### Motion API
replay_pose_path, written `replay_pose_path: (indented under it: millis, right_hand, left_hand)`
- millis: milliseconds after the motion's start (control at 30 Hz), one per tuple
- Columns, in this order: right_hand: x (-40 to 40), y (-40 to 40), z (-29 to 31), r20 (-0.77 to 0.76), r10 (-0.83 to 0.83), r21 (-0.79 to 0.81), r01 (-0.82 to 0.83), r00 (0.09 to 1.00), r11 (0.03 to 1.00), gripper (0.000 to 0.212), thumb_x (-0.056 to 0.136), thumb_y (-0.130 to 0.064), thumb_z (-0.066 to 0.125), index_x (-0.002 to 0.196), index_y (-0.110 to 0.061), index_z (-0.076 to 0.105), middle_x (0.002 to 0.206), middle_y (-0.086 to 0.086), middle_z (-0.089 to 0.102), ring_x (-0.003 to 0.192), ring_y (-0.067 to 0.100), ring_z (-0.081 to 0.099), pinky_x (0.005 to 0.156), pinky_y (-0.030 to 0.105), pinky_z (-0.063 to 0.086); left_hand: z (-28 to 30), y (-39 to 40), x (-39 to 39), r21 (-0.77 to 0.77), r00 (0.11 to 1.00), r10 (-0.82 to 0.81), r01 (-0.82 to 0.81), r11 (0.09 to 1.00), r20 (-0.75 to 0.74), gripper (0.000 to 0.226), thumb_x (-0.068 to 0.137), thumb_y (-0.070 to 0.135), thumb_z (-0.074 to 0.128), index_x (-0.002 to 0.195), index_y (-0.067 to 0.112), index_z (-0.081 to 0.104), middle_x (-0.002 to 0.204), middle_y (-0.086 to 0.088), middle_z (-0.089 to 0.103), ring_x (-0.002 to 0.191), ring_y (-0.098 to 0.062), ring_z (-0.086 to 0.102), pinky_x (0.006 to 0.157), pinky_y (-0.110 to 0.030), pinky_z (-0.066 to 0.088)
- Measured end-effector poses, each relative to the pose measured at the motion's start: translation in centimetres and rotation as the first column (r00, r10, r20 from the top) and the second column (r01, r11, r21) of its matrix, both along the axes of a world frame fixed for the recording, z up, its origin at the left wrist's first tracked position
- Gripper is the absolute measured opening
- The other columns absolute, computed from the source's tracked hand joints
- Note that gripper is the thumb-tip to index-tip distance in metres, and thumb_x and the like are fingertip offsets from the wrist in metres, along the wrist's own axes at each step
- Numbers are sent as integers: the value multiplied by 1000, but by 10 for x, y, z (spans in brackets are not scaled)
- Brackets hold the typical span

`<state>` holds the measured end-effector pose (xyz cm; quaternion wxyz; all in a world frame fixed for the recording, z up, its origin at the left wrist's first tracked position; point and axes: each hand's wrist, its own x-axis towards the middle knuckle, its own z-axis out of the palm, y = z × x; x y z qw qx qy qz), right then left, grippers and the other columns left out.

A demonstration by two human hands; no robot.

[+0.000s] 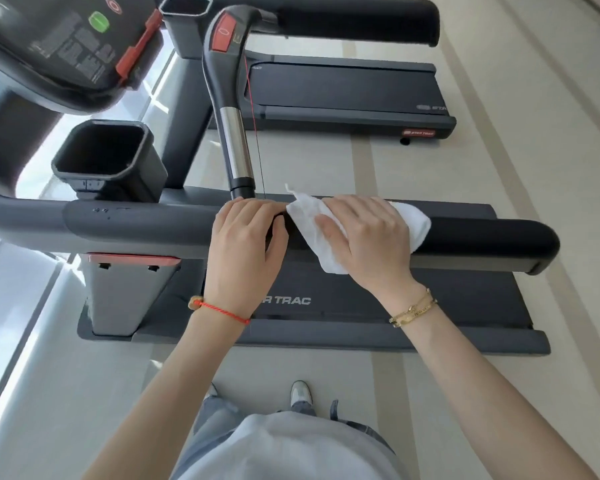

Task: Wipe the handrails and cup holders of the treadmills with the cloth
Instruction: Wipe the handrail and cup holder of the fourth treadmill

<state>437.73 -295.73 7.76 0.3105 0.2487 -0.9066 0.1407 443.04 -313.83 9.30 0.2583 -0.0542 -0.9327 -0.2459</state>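
Red cord bracelet (222,310), gold bracelets (413,308), apparently grey jeans (215,424).

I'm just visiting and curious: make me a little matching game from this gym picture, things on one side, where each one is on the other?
Things:
1. cloth
2. left hand
3. cup holder
4. red cord bracelet

Places:
A. on the left wrist
B. under the right hand, draped on the handrail
C. left of the hands, above the handrail
D. gripping the handrail beside the cloth

Pairs: 1-B, 2-D, 3-C, 4-A
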Motion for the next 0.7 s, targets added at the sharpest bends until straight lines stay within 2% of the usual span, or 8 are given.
replay_pose_path:
  millis: [167, 267, 467, 567, 700]
  right_hand:
    - [4, -41, -1, -53, 13, -7, -14, 998, 1000, 29, 101, -33, 49, 95, -14, 69, 91, -4, 70, 81, 21, 64, 77, 31, 46]
    - [7, -76, -1, -48, 6, -24, -7, 999, 1000, 26, 100, -31, 51, 94, -14, 70, 91, -3, 71, 83, 20, 65, 78, 31, 47]
    - [12, -136, 1, -46, -61, -74, 58, 997, 996, 27, 100, -26, 50, 84, -11, 67, 80, -2, 69, 75, 19, 63, 74, 30, 46]
    - [14, -163, 1, -53, -100, -97, 95, 994, 991, 27, 99, -25, 51, 82, -11, 67, 78, -1, 69, 75, 20, 64, 74, 31, 47]
    - [16, -201, 2, -27, -146, -96, 143, 989, 985, 30, 98, -23, 48, 74, -12, 62, 67, -1, 63, 67, 20, 59, 70, 28, 42]
  left_hand:
    - [6, -53, 11, 35, 998, 53, -52, 998, -20, 22, 97, 10, 51, 110, 10, 69, 103, -1, 70, 103, -23, 61, 107, -33, 38]
    - [8, -91, 13, 46, 997, 80, -79, 996, -21, 24, 97, 11, 50, 111, 11, 69, 104, -1, 70, 105, -24, 61, 108, -37, 38]
    - [10, -175, 13, 46, 992, 128, -127, 991, -14, 25, 99, 13, 48, 112, 13, 68, 104, 0, 69, 105, -24, 61, 100, -48, 43]
    - [8, -217, 14, 33, 988, 151, -151, 988, -8, 25, 98, 13, 47, 111, 12, 69, 94, 3, 66, 99, -27, 61, 98, -48, 44]
    - [5, -266, 11, 23, 981, 191, -191, 981, 18, 24, 99, 13, 48, 110, 11, 69, 100, -5, 71, 100, -29, 62, 100, -50, 42]
